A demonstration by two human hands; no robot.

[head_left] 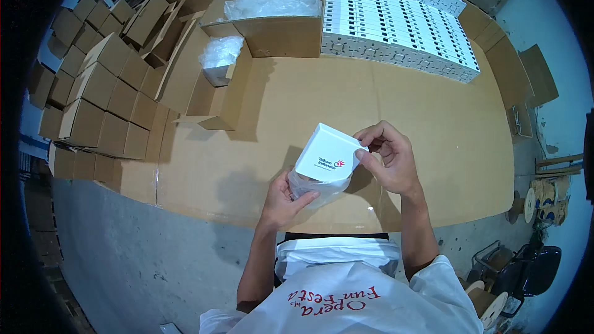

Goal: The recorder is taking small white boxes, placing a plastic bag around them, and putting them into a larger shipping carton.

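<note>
A small white box (327, 142) with printing on its face is tilted above the near middle of the cardboard-covered table (445, 148). Its lower part sits in a clear plastic bag (322, 193). My left hand (281, 201) wraps round the bag and the box's lower left side, thumb across the front. At the box's upper right corner, my right hand (393, 161) pinches the edge between thumb and fingers. Whether those fingers also grip some of the bag's film, I cannot tell.
Left of centre lies an open carton (238, 96) holding a plastic-wrapped item (221, 59). Behind it, another carton (281, 36) contains clear plastic bags (272, 1). White boxes (399, 25) are packed in rows at the back right. Brown cartons (108, 102) are stacked at the left.
</note>
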